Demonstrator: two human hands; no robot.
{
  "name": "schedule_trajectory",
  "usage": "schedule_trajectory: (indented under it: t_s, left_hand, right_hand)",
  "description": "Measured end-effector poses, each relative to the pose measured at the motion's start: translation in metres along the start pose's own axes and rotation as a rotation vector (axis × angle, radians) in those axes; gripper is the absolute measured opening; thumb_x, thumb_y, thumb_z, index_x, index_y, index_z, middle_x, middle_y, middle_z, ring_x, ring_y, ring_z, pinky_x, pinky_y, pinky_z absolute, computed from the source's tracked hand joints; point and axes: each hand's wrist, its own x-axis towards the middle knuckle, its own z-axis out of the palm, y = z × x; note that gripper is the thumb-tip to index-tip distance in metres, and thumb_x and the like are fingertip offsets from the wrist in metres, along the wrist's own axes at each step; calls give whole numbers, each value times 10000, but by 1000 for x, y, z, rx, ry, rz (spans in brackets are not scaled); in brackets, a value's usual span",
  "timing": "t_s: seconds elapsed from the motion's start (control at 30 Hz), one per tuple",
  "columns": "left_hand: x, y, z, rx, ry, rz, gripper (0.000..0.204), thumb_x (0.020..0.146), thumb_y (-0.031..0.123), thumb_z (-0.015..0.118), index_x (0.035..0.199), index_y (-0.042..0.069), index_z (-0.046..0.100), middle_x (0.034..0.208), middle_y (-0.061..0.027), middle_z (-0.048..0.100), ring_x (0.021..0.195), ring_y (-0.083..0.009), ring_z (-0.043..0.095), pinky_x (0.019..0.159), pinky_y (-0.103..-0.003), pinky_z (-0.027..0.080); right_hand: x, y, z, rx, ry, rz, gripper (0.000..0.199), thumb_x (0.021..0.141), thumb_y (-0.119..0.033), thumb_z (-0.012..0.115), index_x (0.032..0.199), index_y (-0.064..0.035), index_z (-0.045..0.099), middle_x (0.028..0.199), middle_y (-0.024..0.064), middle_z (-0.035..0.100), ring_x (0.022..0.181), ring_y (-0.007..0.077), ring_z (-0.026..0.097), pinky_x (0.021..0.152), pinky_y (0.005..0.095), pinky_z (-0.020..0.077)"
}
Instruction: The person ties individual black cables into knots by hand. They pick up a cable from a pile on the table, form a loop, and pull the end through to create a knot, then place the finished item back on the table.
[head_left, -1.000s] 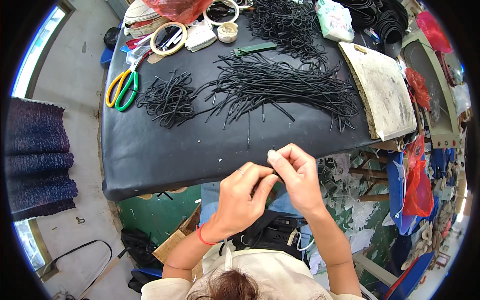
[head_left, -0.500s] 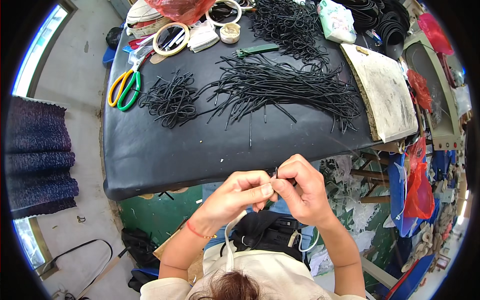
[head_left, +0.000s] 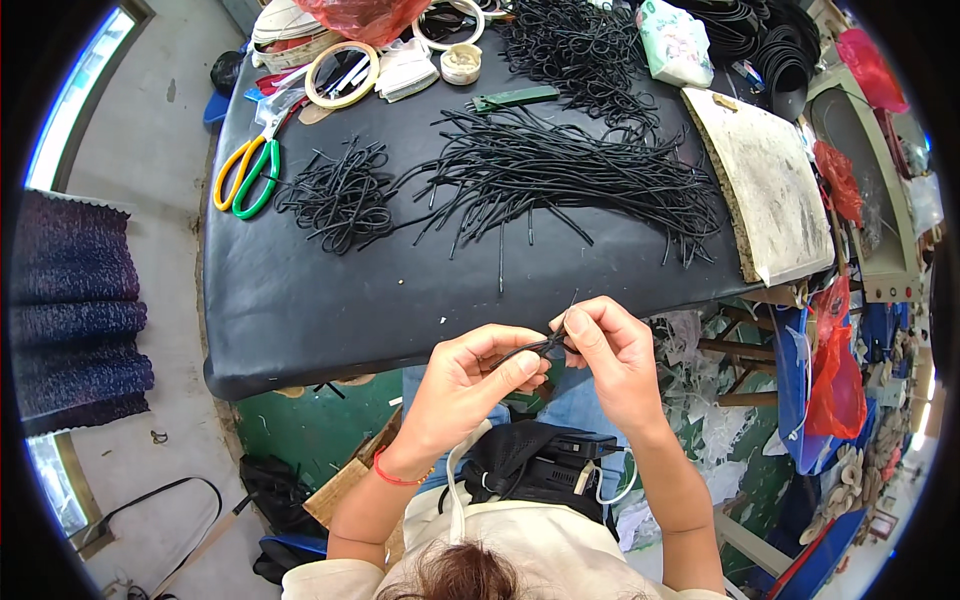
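Head view, black cord point(head_left: 541, 347), thin, bunched together, gently curved

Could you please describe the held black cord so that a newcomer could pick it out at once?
Find the large dark table, then its near edge, where the left hand and right hand come close together. The black cord spans between them, bunched. Unlike the cord piles lying on the table, it is gripped in both hands.

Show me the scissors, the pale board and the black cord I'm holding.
Scissors point(head_left: 275, 165): head view, on the green handle.
Pale board point(head_left: 762, 180): head view, middle of its top face.
Black cord point(head_left: 543, 347): head view, on the exposed stretch.
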Motion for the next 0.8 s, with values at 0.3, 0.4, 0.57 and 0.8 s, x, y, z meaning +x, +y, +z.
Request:
schedule_trajectory:
  t_s: [0.3, 0.4, 0.57, 0.8]
  left_hand:
    - [2, 2, 1, -99, 43, -24, 240, 900, 121, 556, 1099, -12, 573, 935, -106, 646, 839, -137, 624, 765, -268, 518]
    - [3, -3, 0, -112, 59, -2, 244, 887, 107, 570, 1097, -18, 571, 930, -116, 648, 828, -147, 631, 766, -281, 525]
    - [1, -5, -2, -121, 54, 13, 235, 871, 95, 590, 1079, -16, 583, 918, -103, 648, 822, -134, 626, 754, -265, 521]
    - [-1, -6, 3, -241, 75, -3, 214, 853, 100, 621, 1045, 7, 607, 869, -56, 643, 782, -91, 608, 717, -220, 499]
  right_hand:
    - [-3, 3, 6, -49, 66, -7, 142, 892, -138, 577, 906, 2, 598, 793, -11, 586, 676, 29, 495, 590, 191, 419]
    - [-5, 2, 8, -34, 68, -8, 148, 891, -130, 578, 936, 9, 596, 812, -1, 593, 681, 39, 510, 603, 196, 430]
    - [-8, 6, 3, -139, 41, -86, 127, 869, -101, 599, 923, 14, 608, 835, 26, 613, 680, 59, 546, 609, 203, 450]
    - [-12, 4, 11, -167, 51, -110, 112, 860, -83, 603, 899, 21, 600, 762, 29, 625, 646, 60, 558, 579, 212, 463]
